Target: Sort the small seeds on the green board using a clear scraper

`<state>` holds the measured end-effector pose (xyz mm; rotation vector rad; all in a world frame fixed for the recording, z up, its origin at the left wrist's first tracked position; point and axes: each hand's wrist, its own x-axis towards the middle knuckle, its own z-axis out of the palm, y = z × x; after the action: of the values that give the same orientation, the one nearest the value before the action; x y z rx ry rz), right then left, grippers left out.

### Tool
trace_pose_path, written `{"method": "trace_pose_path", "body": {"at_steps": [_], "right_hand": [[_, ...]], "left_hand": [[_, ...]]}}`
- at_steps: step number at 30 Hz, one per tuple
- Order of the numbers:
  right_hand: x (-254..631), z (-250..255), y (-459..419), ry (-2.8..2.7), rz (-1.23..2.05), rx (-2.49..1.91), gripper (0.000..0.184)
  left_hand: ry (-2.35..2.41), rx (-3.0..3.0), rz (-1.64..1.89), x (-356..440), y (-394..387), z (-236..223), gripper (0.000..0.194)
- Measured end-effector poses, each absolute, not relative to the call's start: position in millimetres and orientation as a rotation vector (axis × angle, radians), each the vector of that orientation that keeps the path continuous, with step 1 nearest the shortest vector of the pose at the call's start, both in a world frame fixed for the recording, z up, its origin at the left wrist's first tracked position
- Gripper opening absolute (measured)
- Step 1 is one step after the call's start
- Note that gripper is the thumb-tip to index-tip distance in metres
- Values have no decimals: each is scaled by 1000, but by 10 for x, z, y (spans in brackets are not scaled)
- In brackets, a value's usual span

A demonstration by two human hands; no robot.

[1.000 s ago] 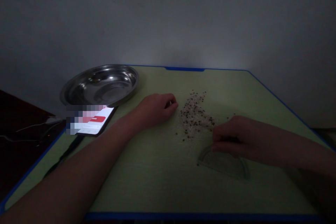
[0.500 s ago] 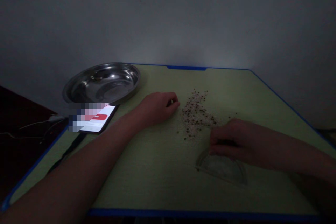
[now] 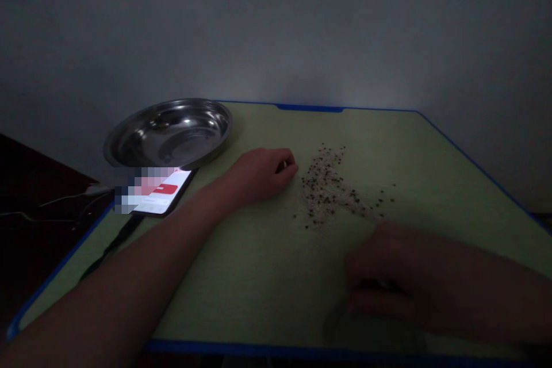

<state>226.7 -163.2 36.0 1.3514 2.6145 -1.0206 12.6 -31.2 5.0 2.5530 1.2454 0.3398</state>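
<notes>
My left hand rests on the table just left of a scattered pile of pale grains mixed with dark beans or seeds. Its fingers are curled inward, and anything inside them is hidden. Over the near right part of the table, my right hand is closed, thumb and fingers pinched on a clear half-round plate that looks like a protractor. Dim light and blur make the plate faint, and the hand covers its upper part. A thin trail of grains runs from the pile toward my right wrist.
A wide steel basin stands at the back left of the pale green table, which has a blue rim. In front of it lies a lit phone, with a dark strap or cable nearby. A grey wall rises behind.
My right hand has moved toward the table's near edge, and the clear half-round protractor has come with it. The grain trail shows more fully. My left hand stays in place.
</notes>
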Motion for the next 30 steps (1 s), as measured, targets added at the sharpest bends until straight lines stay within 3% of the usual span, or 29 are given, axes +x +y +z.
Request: {"method": "trace_pose_path", "body": {"at_steps": [8,20,30], "right_hand": [[2414,232,-1351,2641,-898,1474,33],[3034,376,-1012,2651,-973,1887,35],[3125,328,-962,2544,-892,1754,42]], "left_hand": [[1266,2540,331,126,-330,75,29],[1260,2551,311,102,-301,63,30],[1274,2528,298,109,-310,83,29]]}}
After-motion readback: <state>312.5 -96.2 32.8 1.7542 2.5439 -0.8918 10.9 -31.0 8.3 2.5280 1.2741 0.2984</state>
